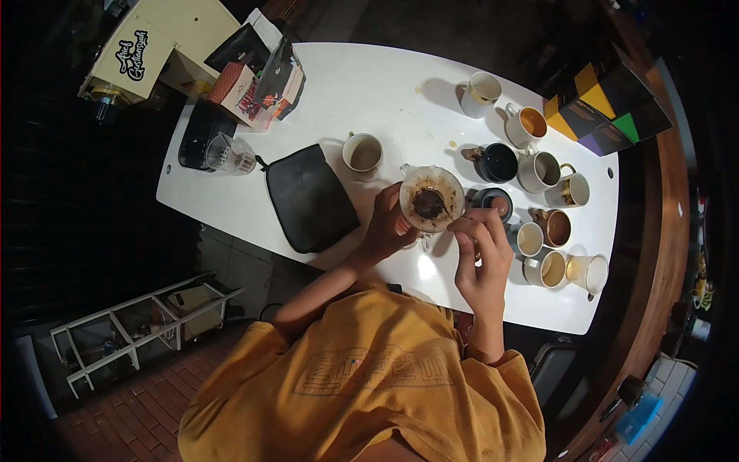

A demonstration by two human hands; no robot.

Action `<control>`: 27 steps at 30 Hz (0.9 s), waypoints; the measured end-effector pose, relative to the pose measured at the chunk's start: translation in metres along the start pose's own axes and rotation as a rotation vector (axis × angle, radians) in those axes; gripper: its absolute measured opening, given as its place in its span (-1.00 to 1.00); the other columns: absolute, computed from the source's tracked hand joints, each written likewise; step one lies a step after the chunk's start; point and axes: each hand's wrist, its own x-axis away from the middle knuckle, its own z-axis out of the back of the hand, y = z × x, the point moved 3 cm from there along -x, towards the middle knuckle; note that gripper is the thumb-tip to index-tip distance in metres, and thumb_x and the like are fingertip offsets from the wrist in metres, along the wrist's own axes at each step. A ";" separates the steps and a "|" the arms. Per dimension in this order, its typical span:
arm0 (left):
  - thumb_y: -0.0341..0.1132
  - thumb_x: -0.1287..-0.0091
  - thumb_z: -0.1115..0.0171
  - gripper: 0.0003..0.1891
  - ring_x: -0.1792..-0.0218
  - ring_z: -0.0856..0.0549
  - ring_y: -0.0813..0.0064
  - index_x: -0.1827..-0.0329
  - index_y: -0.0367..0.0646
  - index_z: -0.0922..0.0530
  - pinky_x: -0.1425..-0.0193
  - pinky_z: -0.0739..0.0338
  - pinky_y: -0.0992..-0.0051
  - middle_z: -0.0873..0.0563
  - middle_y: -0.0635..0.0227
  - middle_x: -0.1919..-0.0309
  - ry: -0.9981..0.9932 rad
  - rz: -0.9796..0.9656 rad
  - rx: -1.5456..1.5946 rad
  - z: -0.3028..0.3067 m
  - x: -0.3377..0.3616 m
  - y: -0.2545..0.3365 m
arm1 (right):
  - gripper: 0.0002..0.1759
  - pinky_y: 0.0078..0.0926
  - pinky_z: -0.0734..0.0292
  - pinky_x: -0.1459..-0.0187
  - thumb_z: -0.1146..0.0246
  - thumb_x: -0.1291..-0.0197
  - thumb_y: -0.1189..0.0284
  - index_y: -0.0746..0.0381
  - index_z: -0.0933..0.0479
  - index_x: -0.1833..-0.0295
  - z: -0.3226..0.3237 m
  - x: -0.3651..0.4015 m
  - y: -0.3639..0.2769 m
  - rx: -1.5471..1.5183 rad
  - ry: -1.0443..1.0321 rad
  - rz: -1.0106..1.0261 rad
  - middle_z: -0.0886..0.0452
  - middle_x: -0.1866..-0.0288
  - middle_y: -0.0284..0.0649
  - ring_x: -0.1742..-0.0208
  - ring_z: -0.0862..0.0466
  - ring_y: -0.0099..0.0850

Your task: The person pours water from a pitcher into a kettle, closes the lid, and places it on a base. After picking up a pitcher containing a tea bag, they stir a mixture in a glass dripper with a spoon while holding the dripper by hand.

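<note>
A coffee dripper (408, 173) with a stained paper filter (450, 189) is held over the front of the white table, my left hand (385, 231) gripping its left side. Dark wet coffee grounds (427, 203) lie at the bottom of the filter. My right hand (483, 250) is at the dripper's right rim, with thumb and fingers pinched together. A thin dark line runs from the grounds toward those fingertips; what they hold is too small to tell. Just behind the dripper stands a white mug (362, 152), and left of it lies a black flat mat or pouch (308, 202).
Several used mugs and cups, such as a brown cup (556, 228) and a glass (588, 274), crowd the right side of the white table (331, 69). Coloured boxes (608, 104) stand behind them. A clear glass vessel (231, 156) and small boxes (239, 96) are at the left.
</note>
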 end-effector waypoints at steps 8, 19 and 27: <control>0.08 -0.27 -0.39 -0.27 -0.40 -0.29 0.06 -0.42 -0.15 -0.47 -0.50 -0.24 0.09 -0.30 0.09 -0.40 0.025 0.074 0.131 -0.001 0.000 0.001 | -0.84 -0.20 -0.48 0.01 -0.26 -0.18 0.68 0.26 -0.61 0.14 -0.003 0.001 0.005 -0.066 -0.042 -0.031 -0.55 0.13 -0.10 0.09 -0.59 -0.09; 0.08 -0.27 -0.37 -0.27 -0.41 -0.30 0.06 -0.41 -0.16 -0.47 -0.51 -0.22 0.10 -0.32 0.08 -0.40 -0.010 0.039 0.068 0.001 0.000 0.000 | -0.84 -0.21 -0.49 0.02 -0.25 -0.18 0.70 0.27 -0.60 0.15 -0.002 -0.002 0.010 0.039 -0.010 -0.008 -0.54 0.13 -0.10 0.10 -0.57 -0.08; 0.01 -0.25 -0.40 -0.27 -0.42 -0.29 0.05 -0.44 -0.14 -0.44 -0.51 -0.25 0.10 -0.30 0.08 -0.40 0.009 0.048 0.093 -0.001 0.000 -0.001 | -0.84 -0.24 -0.50 0.02 -0.25 -0.15 0.71 0.29 -0.60 0.17 0.003 0.000 0.001 -0.036 0.030 0.002 -0.54 0.15 -0.09 0.11 -0.58 -0.10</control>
